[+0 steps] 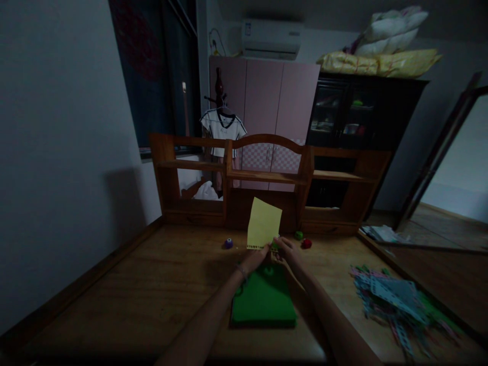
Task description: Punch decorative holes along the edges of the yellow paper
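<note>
A yellow sheet of paper (264, 223) stands tilted up above the desk, with a row of small dark holes along its lower edge. My left hand (257, 258) is closed at that lower edge, pinching the sheet. At the sheet's lower right corner, my right hand (288, 250) is closed around a small green object (274, 245), mostly covered by the fingers; its kind is unclear. Below both hands lies a thick green ring binder (263, 300), flat on the desk, with rings showing near its left and upper edges.
Small round purple (228, 243), green (299, 235) and red (306, 244) objects sit near the desk's back. A messy pile of blue, pink and green perforated pieces (400, 300) lies at the right. Behind stands a wooden shelf unit (267, 176); a wall borders the left.
</note>
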